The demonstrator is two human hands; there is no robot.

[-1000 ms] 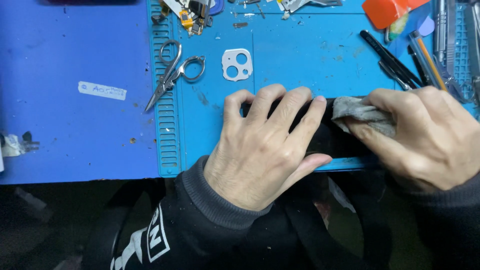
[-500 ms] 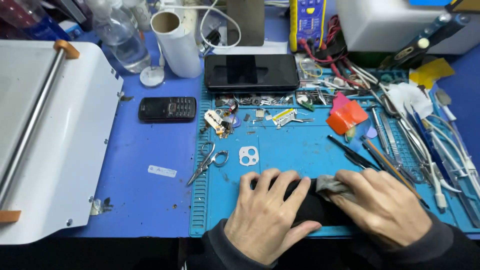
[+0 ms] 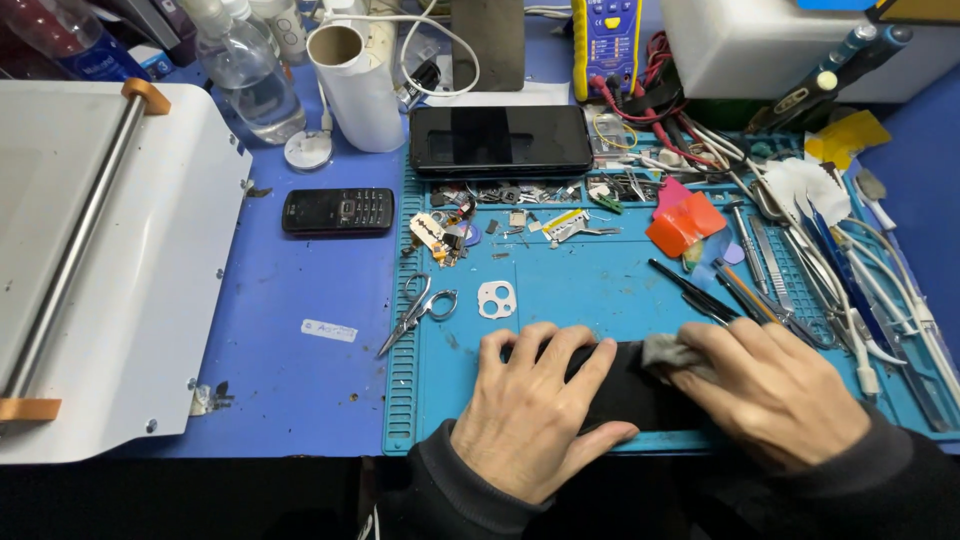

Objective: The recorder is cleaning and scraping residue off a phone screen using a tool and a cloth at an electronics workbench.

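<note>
- The left hand [image 3: 530, 420] lies flat, fingers spread and pressed down on one black rectangular slab-like device [image 3: 625, 395], pinning it rather than gripping it.
- The right hand [image 3: 775, 390] curls over one small grey cloth [image 3: 672, 352], pinching it against the device's right end.
- The device rests at the near edge of one blue-green silicone work mat [image 3: 600, 275], between the two hands.
- Just beyond the left hand lie one pair of small silver scissors [image 3: 420, 312] and one white plastic camera-frame piece with three holes [image 3: 496, 299].
- Farther back on the mat sits one large black smartphone [image 3: 500, 138], screen dark.
- Left of the mat, on the blue table [image 3: 300, 370], lies one black keypad phone [image 3: 338, 211].
- One clear plastic bottle [image 3: 245, 75] and one white cardboard-cored roll [image 3: 352, 85] stand at the back.
- One white machine with a steel bar [image 3: 110, 260] fills the left side.
</note>
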